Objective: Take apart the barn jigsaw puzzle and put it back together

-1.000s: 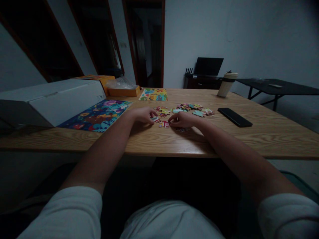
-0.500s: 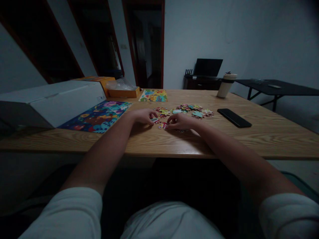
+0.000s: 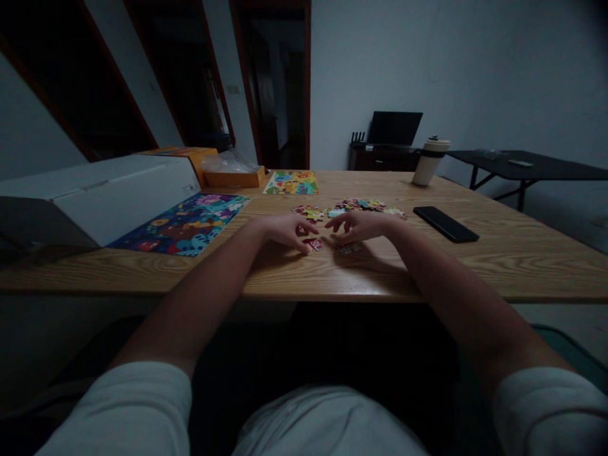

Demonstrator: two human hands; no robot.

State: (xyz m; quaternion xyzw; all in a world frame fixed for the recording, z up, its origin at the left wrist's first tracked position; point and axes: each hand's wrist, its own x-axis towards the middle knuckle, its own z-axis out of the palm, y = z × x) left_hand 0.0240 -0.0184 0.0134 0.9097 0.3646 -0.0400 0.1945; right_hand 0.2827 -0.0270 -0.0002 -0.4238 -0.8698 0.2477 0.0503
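Note:
My left hand (image 3: 286, 232) is over the middle of the wooden table, thumb and fingers apart. Its thumb rests at the edge of a red puzzle piece with white marks (image 3: 314, 244), and part of the pieces beneath the hand is hidden. To the right, my right hand (image 3: 360, 227) arches with its index finger stretched out and its fingers spread, holding nothing that I can see. Just below it lie a few greyish puzzle pieces (image 3: 349, 248), partly covered. Behind both hands spreads a loose pile of colourful puzzle pieces (image 3: 358, 204).
On the left, a dark-blue picture sheet (image 3: 183, 225) lies before a white box (image 3: 128, 190). Farther back are an orange box tray (image 3: 235, 178) with clear plastic and a yellow picture sheet (image 3: 291, 182). A black phone (image 3: 445, 224) and a cream tumbler (image 3: 429, 163) stand right.
The left hand has shifted right, over the red piece. My right hand has let go of that piece, moved slightly right and spread its fingers.

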